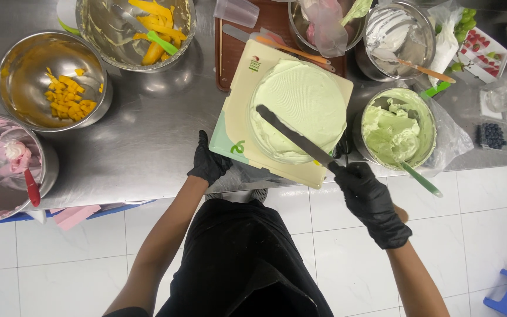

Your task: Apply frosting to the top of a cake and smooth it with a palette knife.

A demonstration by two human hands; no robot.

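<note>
At centre of the steel counter (148,135), near its front edge, sits a round cake (300,108) coated in pale green cream, on a cream-coloured square board (239,138) turned cornerwise. Long palette knife (294,138) lies flat across the cake top, blade running from upper left down to the handle at lower right; that low angle suits skimming the top smooth. Right hand (371,202), black glove, is closed round the knife handle just off the board's near corner, wrist out over the floor, so the blade reaches across w/o the arm crossing the cream. Left hand (208,161), also gloved, fingers curled onto the board's left corner, looks like it's steadying or turning the board; can't tell how tight the grip is.

Just right of the cake: steel bowl of green cream (391,126) w/ a green-handled spatula (421,179) sticking out toward the person, close for the knife hand. Behind that, bowl of white cream (394,32) w/ a wooden-handled spatula. Far right: box of strawberries (479,50), small tub of blueberries (491,135). Left side, well apart from the cake: bowl of diced mango (54,82), bowl of mango slices (136,26) behind it, bowl of pink cream (4,164) w/ a red spatula at the left edge.
</note>
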